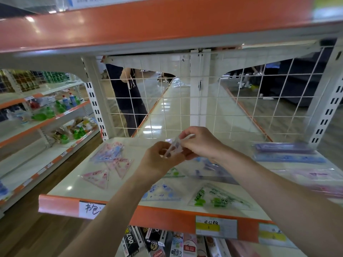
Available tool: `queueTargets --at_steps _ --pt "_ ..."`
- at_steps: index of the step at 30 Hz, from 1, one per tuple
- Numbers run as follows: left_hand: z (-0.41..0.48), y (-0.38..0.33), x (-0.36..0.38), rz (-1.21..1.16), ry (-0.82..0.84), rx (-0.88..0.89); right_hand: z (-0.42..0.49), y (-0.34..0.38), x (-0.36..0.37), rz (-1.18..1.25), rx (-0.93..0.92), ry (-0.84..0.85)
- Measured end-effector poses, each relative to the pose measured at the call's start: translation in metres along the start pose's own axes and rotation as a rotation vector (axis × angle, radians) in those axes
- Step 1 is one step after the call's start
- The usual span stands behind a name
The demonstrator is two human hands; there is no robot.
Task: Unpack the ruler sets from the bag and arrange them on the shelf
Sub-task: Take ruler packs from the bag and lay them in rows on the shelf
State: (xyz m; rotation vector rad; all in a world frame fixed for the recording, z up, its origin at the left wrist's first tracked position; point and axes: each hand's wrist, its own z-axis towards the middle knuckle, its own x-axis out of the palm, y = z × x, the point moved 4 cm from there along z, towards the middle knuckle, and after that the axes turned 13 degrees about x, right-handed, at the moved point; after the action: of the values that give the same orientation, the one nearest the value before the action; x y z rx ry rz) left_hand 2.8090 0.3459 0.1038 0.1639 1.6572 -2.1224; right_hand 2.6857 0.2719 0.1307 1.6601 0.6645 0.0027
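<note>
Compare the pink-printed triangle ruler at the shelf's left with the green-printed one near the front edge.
The pink triangle ruler has pink print; the green triangle ruler has green print. The pink one lies on the left of the shelf, set back from the orange front edge; the green one lies right of centre, closer to that edge. Both are clear, triangular and lie flat on the shelf.
</note>
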Motion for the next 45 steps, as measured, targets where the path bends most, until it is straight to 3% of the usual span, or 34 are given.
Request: queueTargets --at_steps 3,7,10,13,15,19,21,28,34,39,45 --pt "0.002 0.002 -0.004 0.072 -0.034 0.036 0.003 0.000 0.004 0.066 0.001 0.056" --pt "0.008 0.012 -0.016 -0.068 -0.153 -0.054 0.009 0.001 -0.004 0.086 -0.038 0.019" --pt "0.009 0.021 -0.021 -0.329 -0.152 -0.179 0.016 -0.001 -0.014 -0.172 -0.162 -0.163" --pt "0.009 0.027 -0.022 -0.480 -0.107 -0.247 0.019 -0.007 -0.009 -0.342 -0.207 -0.105" --pt "0.011 0.030 -0.022 -0.532 -0.105 -0.280 0.018 -0.009 0.000 -0.432 -0.209 -0.049" --pt "0.015 0.037 -0.023 -0.589 -0.121 -0.331 0.014 -0.001 0.014 -0.819 -0.399 -0.217" --pt "0.018 0.040 -0.026 -0.580 -0.118 -0.346 0.017 0.002 0.019 -0.890 -0.458 -0.233" --pt "0.023 0.047 -0.037 -0.472 -0.087 -0.355 0.032 0.011 0.025 -0.868 -0.313 -0.073" --pt "0.028 0.052 -0.043 -0.498 -0.079 -0.385 0.041 0.020 0.035 -0.988 -0.427 -0.119" --pt "0.026 0.060 -0.052 -0.427 -0.255 -0.454 0.061 0.011 0.027 -1.022 -0.218 -0.023" --pt "0.019 0.066 -0.058 -0.427 -0.291 -0.480 0.080 -0.005 0.041 -1.143 -0.098 0.104"
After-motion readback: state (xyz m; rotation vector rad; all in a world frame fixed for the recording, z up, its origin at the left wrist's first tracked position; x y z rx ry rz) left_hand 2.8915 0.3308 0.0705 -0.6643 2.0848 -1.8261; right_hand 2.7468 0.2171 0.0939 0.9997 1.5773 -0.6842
